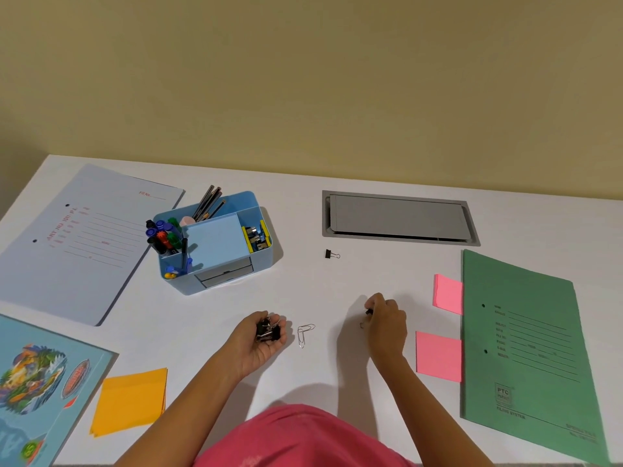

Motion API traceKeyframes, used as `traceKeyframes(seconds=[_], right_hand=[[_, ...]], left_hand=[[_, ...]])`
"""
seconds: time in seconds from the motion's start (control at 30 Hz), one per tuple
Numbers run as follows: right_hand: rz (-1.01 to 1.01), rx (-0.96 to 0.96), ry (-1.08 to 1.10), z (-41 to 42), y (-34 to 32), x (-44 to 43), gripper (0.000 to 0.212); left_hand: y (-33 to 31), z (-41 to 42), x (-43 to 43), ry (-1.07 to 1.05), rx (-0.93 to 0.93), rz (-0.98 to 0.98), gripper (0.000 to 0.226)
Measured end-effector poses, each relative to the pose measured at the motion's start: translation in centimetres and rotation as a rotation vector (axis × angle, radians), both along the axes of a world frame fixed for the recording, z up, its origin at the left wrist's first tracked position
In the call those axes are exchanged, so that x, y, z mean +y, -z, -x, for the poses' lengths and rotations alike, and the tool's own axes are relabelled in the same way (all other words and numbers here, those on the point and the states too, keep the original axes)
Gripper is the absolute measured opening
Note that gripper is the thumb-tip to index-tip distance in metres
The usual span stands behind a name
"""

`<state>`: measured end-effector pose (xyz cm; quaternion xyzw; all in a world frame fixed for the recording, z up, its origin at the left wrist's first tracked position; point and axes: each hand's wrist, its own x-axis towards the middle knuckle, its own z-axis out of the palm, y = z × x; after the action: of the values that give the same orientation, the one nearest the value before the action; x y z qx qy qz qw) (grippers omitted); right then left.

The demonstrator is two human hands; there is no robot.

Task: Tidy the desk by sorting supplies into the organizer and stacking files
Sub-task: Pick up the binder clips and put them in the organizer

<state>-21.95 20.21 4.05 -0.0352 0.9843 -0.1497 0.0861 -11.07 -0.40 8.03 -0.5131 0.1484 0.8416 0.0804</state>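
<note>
I am cupping binder clips [268, 331] in my left hand [251, 348] while the fingers [377, 299] of my right hand [387, 323] are pinching another clip [369, 311] off the bench [337, 284], making one load for the organizer [215, 244].

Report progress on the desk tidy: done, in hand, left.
Done: markers and pencils stand in the organizer. In hand: left hand holds a bunch of binder clips; right hand pinches another binder clip. Left: loose binder clip, paper clips, pink sticky pads, orange pad, and green file and pale file unstacked.
</note>
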Motion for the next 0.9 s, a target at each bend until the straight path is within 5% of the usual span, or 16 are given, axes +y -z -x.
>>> traceKeyframes(seconds=[0.13, 0.27, 0.43, 0.53, 0.67, 0.9], right_hand=[[-0.036, 0.001, -0.004, 0.2, 0.5, -0.6, 0.026], [0.266, -0.091, 0.115, 0.3, 0.0, -1.5, 0.011], [0.35, -0.119, 0.187, 0.0, -0.6, -1.9, 0.014], [0.211, -0.046, 0.037, -0.1, 0.3, -1.9, 0.021], [0.363, -0.01, 0.088, -0.5, 0.3, -2.6, 0.03], [0.564, 0.198, -0.333, -3.3, -4.7, -7.6, 0.024]], left_hand=[[-0.1, 0.3, -0.1, -0.005, 0.009, -0.015, 0.031], [-0.2, 0.5, -0.2, -0.001, 0.019, -0.018, 0.03], [-0.2, 0.6, 0.0, 0.011, 0.026, -0.023, 0.028], [-0.2, 0.5, 0.0, 0.011, 0.032, -0.031, 0.029], [-0.5, 0.5, -0.1, -0.021, 0.043, -0.065, 0.028], [-0.8, 0.7, 0.2, -0.017, 0.08, -0.118, 0.034]])
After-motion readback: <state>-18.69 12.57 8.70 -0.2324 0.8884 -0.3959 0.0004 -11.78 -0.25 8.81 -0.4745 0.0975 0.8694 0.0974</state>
